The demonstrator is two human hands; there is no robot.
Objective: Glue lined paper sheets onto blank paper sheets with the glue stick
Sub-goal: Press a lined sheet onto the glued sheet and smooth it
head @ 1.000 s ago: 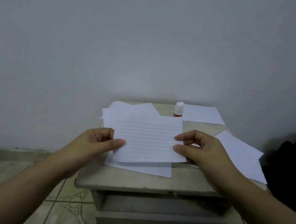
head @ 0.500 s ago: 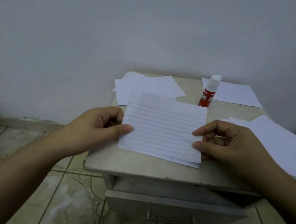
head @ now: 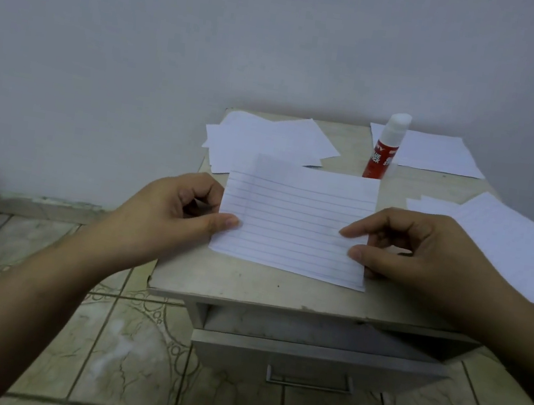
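Note:
A lined paper sheet [head: 294, 220] lies over a blank sheet whose top strip [head: 314, 174] shows behind it, near the front of a small table [head: 246, 286]. My left hand [head: 174, 212] pinches the lined sheet's left edge between thumb and curled fingers. My right hand [head: 408, 247] pinches its right edge the same way. A red glue stick [head: 384, 148] with a white cap stands upright behind the sheet, untouched.
Loose blank sheets [head: 268, 136] lie at the table's back left, one sheet [head: 439, 155] at the back right, and more lined paper [head: 508, 245] on the right. A drawer [head: 314, 362] stands slightly pulled out under the tabletop. Tiled floor on the left, wall behind.
The view has dropped and drawn closer to the table. The lined sheet, held above the blank sheet a second ago, now lies down on it with both hands still at its edges.

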